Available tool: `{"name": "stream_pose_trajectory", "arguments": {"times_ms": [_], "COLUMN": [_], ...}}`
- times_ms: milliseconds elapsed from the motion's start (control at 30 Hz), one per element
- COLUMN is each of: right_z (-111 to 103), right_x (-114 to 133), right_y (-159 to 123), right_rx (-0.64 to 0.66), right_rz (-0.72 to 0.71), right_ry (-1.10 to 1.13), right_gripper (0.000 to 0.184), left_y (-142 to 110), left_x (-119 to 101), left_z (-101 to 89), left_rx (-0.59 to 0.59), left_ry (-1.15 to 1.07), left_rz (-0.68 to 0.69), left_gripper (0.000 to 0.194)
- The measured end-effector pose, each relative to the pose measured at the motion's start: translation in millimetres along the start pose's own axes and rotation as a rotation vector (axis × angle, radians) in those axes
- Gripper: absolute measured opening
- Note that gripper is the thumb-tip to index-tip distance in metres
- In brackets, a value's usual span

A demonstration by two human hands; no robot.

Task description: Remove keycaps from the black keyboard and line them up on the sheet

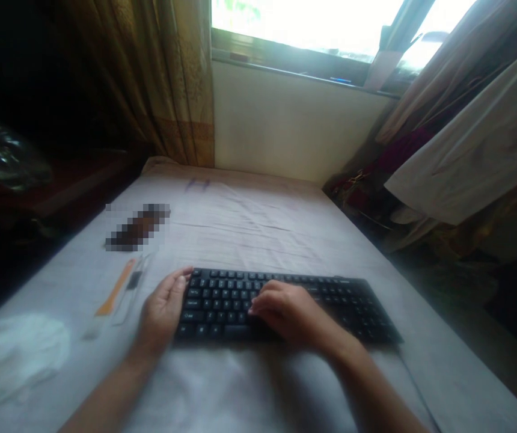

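A black computer keyboard lies across the white cloth, with its number pad at the right. My left hand grips the keyboard's left end, fingertips at its upper left corner. Over the middle keys is my right hand, its fingers bunched together with their tips down at the keys. Whether anything is pinched between them is hidden. Left of the keyboard lie an orange-handled brush with pale bristles and, beside it, a slim clear tool or package with a dark part.
The white cloth covers a broad flat surface. A crumpled white cloth lies at the near left, and a blurred-out brown and dark object farther back. A cable runs at the right. Curtains and hanging clothes flank the window.
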State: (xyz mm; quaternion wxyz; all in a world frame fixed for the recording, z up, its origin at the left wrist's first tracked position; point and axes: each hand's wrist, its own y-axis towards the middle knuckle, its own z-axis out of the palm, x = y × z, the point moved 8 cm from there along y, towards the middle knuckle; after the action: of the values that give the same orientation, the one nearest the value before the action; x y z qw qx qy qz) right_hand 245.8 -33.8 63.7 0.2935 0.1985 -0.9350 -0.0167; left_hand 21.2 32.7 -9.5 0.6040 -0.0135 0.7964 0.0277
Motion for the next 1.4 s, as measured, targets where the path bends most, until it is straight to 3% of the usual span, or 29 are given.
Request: {"name": "stream_pose_trajectory", "arguments": {"times_ms": [133,333,867,1067,1267,1400], "right_z": [-4,8,16,14,0,11], "right_x": [-2,-5,13,21,11,4], "right_y": [19,32,1,3,29,41], "right_rx": [-0.097,-0.169,-0.075,0.016,-0.186,-0.174], "right_rz": [0.048,0.089,-0.092,-0.130,-0.032,0.054], "right_ry": [-0.075,-0.106,0.030,0.092,0.001,-0.092], "right_gripper": [0.014,0.014,0.017,0.015,0.013,0.014], "left_y": [1,0,1,1,2,2], "left_x": [2,-3,1,2,1,-1], "left_z": [0.4,0.8,3.4,3.0,1.8,1.4], "left_rx": [0.005,0.009,0.029,0.018,0.009,0.005], "left_ry": [-0.008,0.019,-0.054,-0.080,-0.094,-0.143], "left_rz": [0.019,0.031,0.029,0.036,0.022,-0.003], "left_gripper": [0.058,0.058,0.057,0.055,0.057,0.059]}}
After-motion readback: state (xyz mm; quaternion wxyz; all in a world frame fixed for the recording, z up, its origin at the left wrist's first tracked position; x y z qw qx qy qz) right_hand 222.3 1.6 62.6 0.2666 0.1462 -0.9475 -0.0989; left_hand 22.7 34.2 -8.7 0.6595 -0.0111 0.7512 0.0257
